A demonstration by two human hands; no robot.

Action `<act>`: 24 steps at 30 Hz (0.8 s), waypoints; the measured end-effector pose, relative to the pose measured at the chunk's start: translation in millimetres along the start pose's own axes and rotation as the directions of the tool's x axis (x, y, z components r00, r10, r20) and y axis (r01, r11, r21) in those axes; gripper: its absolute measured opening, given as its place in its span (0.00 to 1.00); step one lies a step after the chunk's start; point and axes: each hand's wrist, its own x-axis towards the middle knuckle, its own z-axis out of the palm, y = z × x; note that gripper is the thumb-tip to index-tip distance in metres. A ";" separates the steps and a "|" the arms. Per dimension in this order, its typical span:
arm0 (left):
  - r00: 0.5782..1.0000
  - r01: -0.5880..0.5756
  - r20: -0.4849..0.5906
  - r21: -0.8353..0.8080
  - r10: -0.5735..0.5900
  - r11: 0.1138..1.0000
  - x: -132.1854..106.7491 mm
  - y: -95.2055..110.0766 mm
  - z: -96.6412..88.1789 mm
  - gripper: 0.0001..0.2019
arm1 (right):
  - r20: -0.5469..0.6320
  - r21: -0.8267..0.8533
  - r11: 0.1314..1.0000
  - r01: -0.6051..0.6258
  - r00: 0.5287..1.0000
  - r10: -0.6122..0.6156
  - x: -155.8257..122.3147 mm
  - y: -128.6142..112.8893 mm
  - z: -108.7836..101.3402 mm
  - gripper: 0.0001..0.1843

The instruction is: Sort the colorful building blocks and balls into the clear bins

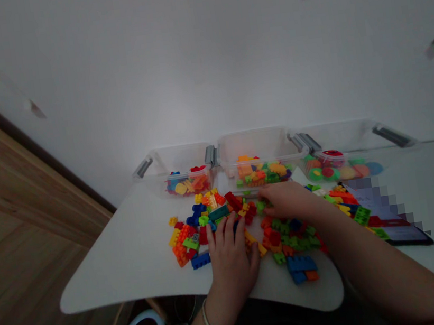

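My left hand (230, 248), with a bangle at its wrist, lies on a heap of colourful toy building bricks (183, 241). Its fingers are stretched out and slightly apart over the pieces. Further back and to the right, my right hand (288, 199) is closed, its thumb and fingers at a green building brick (260, 207). Under my right wrist spreads a second heap of mostly green and orange bricks (299, 239). A joined blue brick piece (301, 264) sits near the table's front edge.
Three clear plastic bins stand along the wall: a left bin (156, 184) and a middle bin (261, 148) with bricks, and a right bin (353, 139) with round pieces. A tablet (399, 226) lies at the right, several bricks beside it. The white table (114, 266) has a curved front edge.
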 end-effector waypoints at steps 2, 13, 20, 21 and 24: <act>1.000 -0.004 -0.005 0.013 0.004 1.000 -0.1 -0.1 0.2 0.23 | -0.070 0.046 0.999 0.013 0.997 -0.009 -5.5 3.7 -8.3 0.13; 1.000 0.004 0.008 -0.002 -0.004 1.000 0.2 0.4 -1.4 0.23 | -0.719 0.424 0.885 0.194 0.666 0.199 -23.6 31.5 -32.5 0.16; 1.000 -0.001 0.009 0.004 0.001 1.000 0.0 -0.5 -0.9 0.22 | -0.798 0.470 0.876 0.104 0.474 0.372 -11.4 42.5 -21.5 0.17; 1.000 -0.004 0.007 0.008 0.004 1.000 -0.1 -0.6 -0.7 0.22 | -0.804 0.458 0.884 0.092 0.466 0.368 -9.1 44.7 -19.7 0.17; 1.000 -0.010 0.005 0.025 0.010 1.000 -0.3 -0.8 0.0 0.22 | -0.816 0.410 0.911 0.045 0.466 0.344 -2.2 51.9 -13.8 0.16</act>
